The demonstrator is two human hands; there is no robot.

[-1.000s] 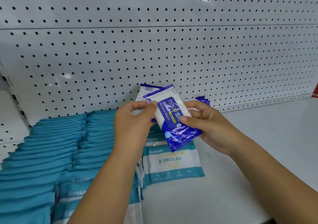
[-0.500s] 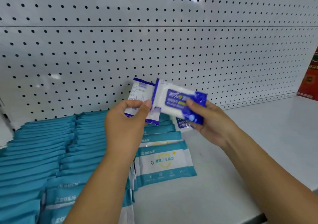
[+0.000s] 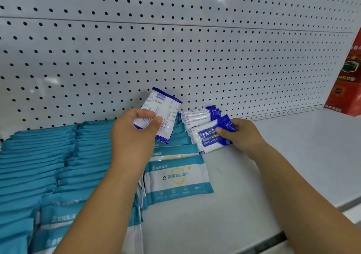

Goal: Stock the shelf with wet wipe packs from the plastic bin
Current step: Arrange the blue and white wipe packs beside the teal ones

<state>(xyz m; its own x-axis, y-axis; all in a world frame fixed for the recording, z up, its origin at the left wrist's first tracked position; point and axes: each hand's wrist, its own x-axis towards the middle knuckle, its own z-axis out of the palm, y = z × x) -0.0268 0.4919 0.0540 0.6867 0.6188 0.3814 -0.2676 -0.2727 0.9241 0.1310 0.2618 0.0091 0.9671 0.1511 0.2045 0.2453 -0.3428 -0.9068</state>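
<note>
Blue pack (image 3: 207,139) between right fingers (image 3: 226,133)

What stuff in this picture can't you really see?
Head view only:
- Plastic bin: outside the frame.
- Red box: cut off by the right edge, print blurred.
- White-and-blue pack in the left hand: its back faces the camera, so the front is hidden, and the print is too small.
- Alcohol wipes pack: the right hand covers part of its label.
- Teal packs: rows run off the left and bottom edges, so no count.
</note>
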